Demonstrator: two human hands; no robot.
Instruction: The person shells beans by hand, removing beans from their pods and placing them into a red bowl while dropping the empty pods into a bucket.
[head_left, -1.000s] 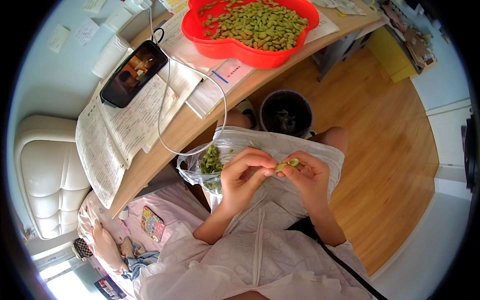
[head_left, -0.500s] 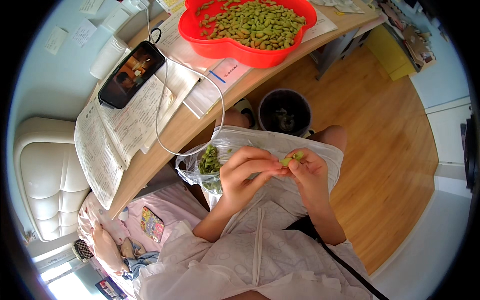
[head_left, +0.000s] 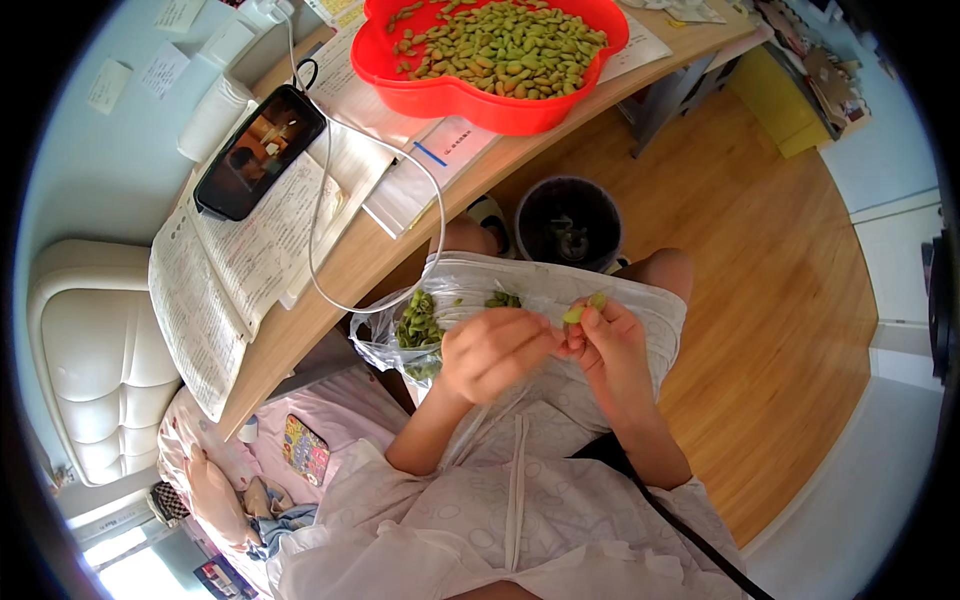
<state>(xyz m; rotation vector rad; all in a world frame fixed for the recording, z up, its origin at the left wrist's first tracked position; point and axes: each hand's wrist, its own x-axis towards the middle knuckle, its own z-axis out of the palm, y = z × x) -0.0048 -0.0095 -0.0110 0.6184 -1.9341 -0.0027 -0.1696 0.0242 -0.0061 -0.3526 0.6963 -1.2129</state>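
My right hand (head_left: pixel 612 348) pinches a light green bean pod (head_left: pixel 574 315) over my lap; the pod pokes out above thumb and fingers. Close beside it my left hand (head_left: pixel 498 352) has its fingers curled, tips near the pod; whatever lies between them is hidden. A clear plastic bag (head_left: pixel 372 338) rests on my lap at the left, with green pods (head_left: pixel 418 322) in it, partly covered by my left hand. On the desk, a red scalloped bowl (head_left: pixel 480 112) holds a heap of shelled green beans (head_left: pixel 520 55).
A wooden desk (head_left: pixel 262 378) carries papers (head_left: pixel 265 235), a propped phone (head_left: pixel 262 152) with a picture on it and a looping white cable (head_left: pixel 443 215). On the floor, a dark bin (head_left: pixel 530 225) stands beyond my knees. A bed with a patterned phone-shaped item (head_left: pixel 305 450) is at lower left.
My left hand has curled its fingers and turned, drawing slightly back from the pod. More green pods show behind it. The pod in my right hand now stands more upright.
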